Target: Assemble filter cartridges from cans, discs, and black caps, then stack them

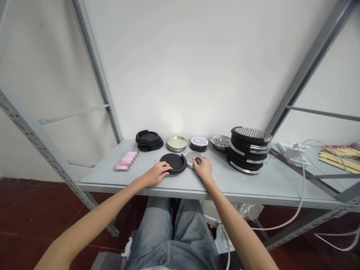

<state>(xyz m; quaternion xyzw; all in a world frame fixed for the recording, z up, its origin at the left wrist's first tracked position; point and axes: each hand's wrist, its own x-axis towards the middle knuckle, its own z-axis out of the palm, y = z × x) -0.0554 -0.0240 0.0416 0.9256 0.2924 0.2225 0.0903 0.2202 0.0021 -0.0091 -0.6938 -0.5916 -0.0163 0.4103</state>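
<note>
My left hand (158, 173) holds the left edge of a black round holder (174, 162), with its fingers over the rim. The holder has a shallow recess and a gap in its rim on the right. In that gap lies the edge of a perforated metal disc (190, 158). My right hand (203, 167) grips the disc's right side with curled fingers, partly covering it. Behind them stand a pile of gold-coloured round lids (177, 143) and a white perforated disc (199, 141) on a dark stack.
Black holders (149, 139) are stacked at the back left, near a blurred pink item (126, 160). To the right are a metal dish (221, 141) of small shiny parts and a tall stack of black-and-metal assemblies (247, 150). A white cable (302, 195) hangs over the table's front edge.
</note>
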